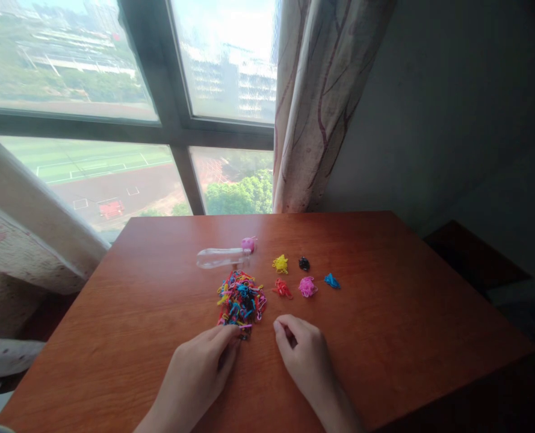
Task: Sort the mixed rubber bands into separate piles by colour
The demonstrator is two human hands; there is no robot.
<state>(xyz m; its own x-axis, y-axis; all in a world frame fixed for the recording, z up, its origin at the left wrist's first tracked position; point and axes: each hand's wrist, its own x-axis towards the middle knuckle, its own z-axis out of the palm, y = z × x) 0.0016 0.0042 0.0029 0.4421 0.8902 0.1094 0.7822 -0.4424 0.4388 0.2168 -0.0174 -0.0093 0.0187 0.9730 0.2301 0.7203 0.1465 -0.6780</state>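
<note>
On the brown wooden table (398, 313), five single-coloured loop clusters (307, 287) are set apart centre-right, one multicoloured loop pile (244, 297) is left mixed lower-centre, and whether anything is pinched by the left hand (192, 364) or right hand (303, 346), fingers (224, 334) curled, cannot be told.

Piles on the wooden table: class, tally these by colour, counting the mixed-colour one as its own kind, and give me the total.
Mixed pile: 1
Yellow pile: 1
Black pile: 1
Red pile: 1
Pink pile: 1
Blue pile: 1
Total: 6 piles
</note>
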